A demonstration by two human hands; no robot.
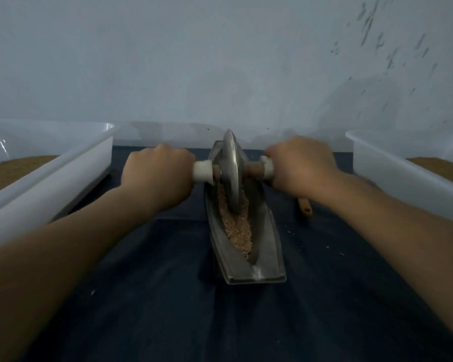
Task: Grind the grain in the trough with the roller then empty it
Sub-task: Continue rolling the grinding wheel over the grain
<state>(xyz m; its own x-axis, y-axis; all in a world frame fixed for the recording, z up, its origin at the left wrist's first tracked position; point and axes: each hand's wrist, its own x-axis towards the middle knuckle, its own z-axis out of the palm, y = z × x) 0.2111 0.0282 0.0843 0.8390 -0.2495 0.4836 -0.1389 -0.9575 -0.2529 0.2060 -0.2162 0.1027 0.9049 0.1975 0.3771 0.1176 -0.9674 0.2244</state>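
Roller [232, 168]: metal disc, likely heavy, stiff; upright in trough [246, 246], on grain [237, 228]. Left hand [158, 173] and right hand [302, 165] each wrapped round an axle handle, the proper holds.

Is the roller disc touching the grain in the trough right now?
Touching. The head view shows the roller's lower edge sunk into the grain in the trough, with grain on either side of it.

- No text, label, brand or number can be read anywhere.
- The metal trough [246, 267], the roller [232, 165], the left tub [50, 189] and the right tub [392, 176] show plain surfaces only.
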